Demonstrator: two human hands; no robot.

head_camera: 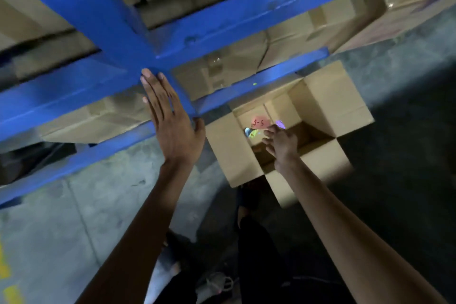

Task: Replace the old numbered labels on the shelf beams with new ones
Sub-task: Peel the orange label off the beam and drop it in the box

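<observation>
My left hand [170, 118] lies flat, fingers straight, against the blue upright [106, 20] of the rack, where it meets a blue shelf beam [259, 79]. My right hand [278, 143] reaches down into an open cardboard box [328, 96] on the floor. At its fingertips is a pink label [260, 123] marked "2-5", with a purple label [280, 124] beside it; the blur hides whether the fingers pinch either one. More coloured slips [251, 133] lie inside the box.
Sealed cardboard cartons [283, 47] fill the shelves behind the blue beams. The floor is grey concrete [86, 217] with yellow marks at the left edge. My legs and shoes show at the bottom centre.
</observation>
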